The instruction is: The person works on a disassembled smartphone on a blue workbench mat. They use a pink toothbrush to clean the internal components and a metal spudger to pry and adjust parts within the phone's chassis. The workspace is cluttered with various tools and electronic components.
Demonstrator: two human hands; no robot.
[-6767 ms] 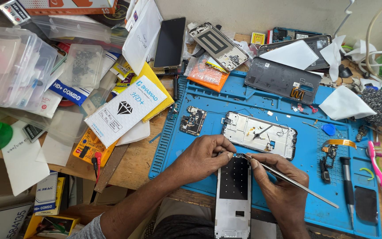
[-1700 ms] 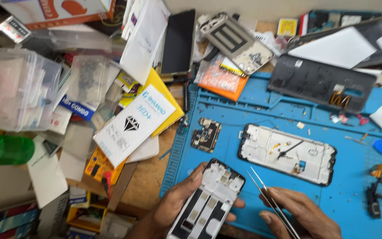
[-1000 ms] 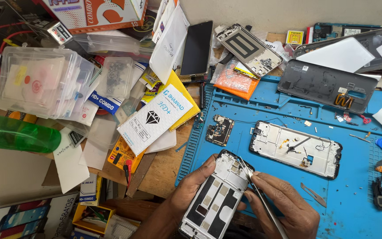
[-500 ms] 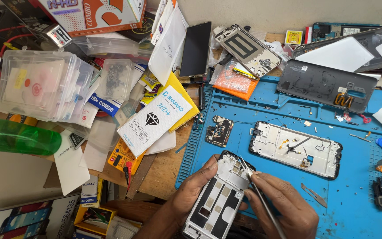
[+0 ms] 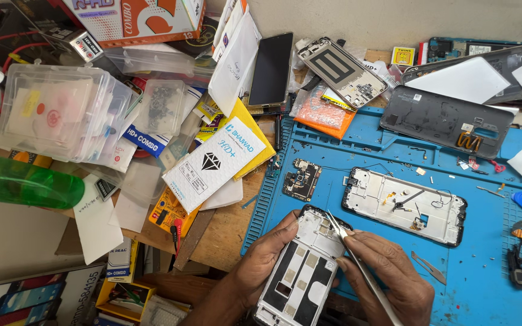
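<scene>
The left hand [image 5: 261,265] grips a white, gutted phone frame [image 5: 300,271]; right hand [image 5: 388,271] fingers pinch tweezers [image 5: 357,265], tips on its top edge.

Camera: you have one view only, worn on your head.
Facing: it looks steeply down on the cluttered bench, the blue work mat [image 5: 454,290] toward 3 o'clock.
Nearness: close; your left hand [image 5: 261,265] and right hand [image 5: 388,271] sit at 6 o'clock, cut by the lower edge.
Far reach: the wall runs along 12 o'clock.
Shared ground: none, with no second view.
</scene>
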